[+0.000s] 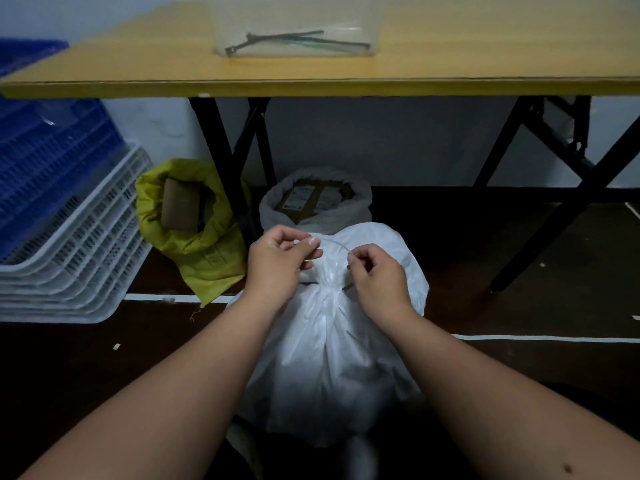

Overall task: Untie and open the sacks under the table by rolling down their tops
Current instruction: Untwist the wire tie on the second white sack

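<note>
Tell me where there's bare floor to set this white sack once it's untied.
Bare dark floor lies right of the white sack, out to the black table leg. On the left it is crowded: yellow sack, grey sack behind, white crates. Both hands pinch the tie.

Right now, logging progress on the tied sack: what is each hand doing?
Left hand: pinching one end of the thin tie above the white sack.
Right hand: pinching the tie's other end, by the sack's neck.
</note>
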